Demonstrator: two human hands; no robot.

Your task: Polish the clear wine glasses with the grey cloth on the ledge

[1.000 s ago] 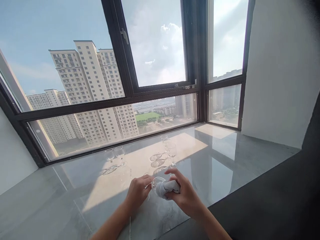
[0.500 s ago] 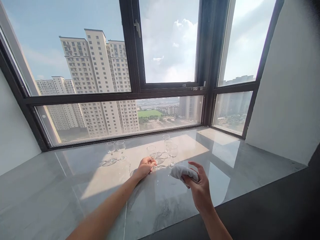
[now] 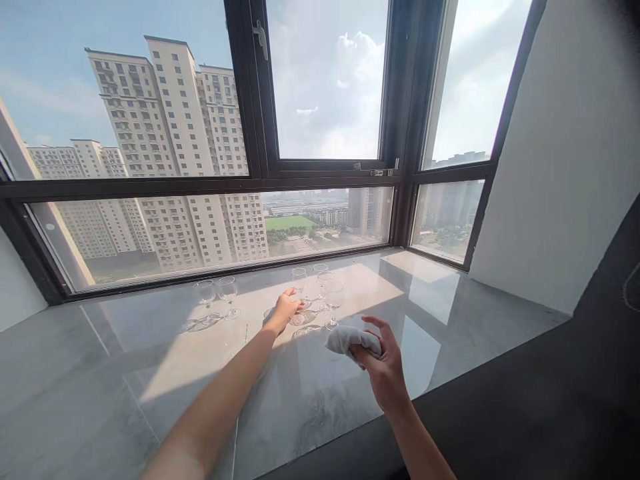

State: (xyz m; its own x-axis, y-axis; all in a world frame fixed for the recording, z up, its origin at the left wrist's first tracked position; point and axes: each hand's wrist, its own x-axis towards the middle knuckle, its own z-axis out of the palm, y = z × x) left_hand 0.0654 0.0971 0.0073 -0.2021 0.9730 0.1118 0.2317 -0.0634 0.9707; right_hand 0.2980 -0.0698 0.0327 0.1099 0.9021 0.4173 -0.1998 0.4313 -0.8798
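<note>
Since a moment ago the left hand (image 3: 285,308) has carried the wine glass (image 3: 299,283) away from the cloth and stretched out toward twelve o'clock, so the glass now stands upright on the stone sill (image 3: 100,373) beside three other glasses (image 3: 327,293), and the right hand (image 3: 381,363) has drawn apart from it with the cloth (image 3: 350,339). Left fingers are curled at the foot of the wine glass, seemingly pinching its stem or base, though the clear glass and glare make the exact contact hard to tell. That glass sits at about twelve o'clock from the person, just at the near-left edge of the cluster, close beside its neighbours; whether it touches them cannot be made out. Right fingers are closed around the bunched white cloth, thumb side gripping it and the index finger lifted a little, the hand held above the sill at roughly one o'clock, well short of the glasses. A pair of glasses (image 3: 216,297) stands apart at eleven o'clock, nearer the window frame (image 3: 200,185). Sunlight falls in a bright patch across the sill beneath the cluster and the left forearm. Beyond the panes rise tall apartment blocks (image 3: 165,133).
</note>
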